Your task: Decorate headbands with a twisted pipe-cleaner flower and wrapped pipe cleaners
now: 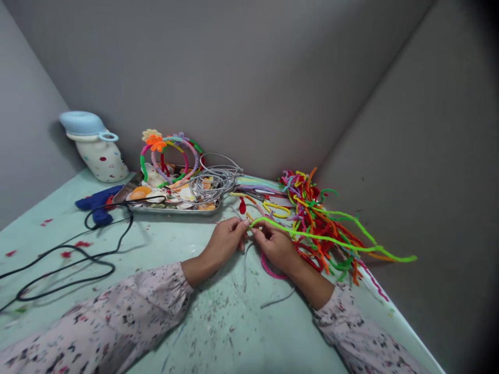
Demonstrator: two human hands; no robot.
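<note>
A long bright green pipe cleaner (312,235) runs from my fingertips off to the right. My left hand (225,238) pinches at its near end, thumb and forefinger pressed together. Close beside it, my right hand (276,246) is closed on the same pipe cleaner, fingertips almost touching the left ones. Thin grey wire (245,270) hangs below the fingers; whether it is held too I cannot tell. Behind the hands lie a red teardrop-shaped piece (242,205) and yellow-handled scissors (276,209). A pink loop (268,267) sits partly hidden under my right wrist.
To the right is a tangled heap of coloured pipe cleaners (312,208). A metal tray (175,211) holds shells, flower-trimmed hoops (154,143) and a coil of grey wire (216,179). Further left are a blue glue gun (99,203), its black cord (78,252) and a white bottle (101,158).
</note>
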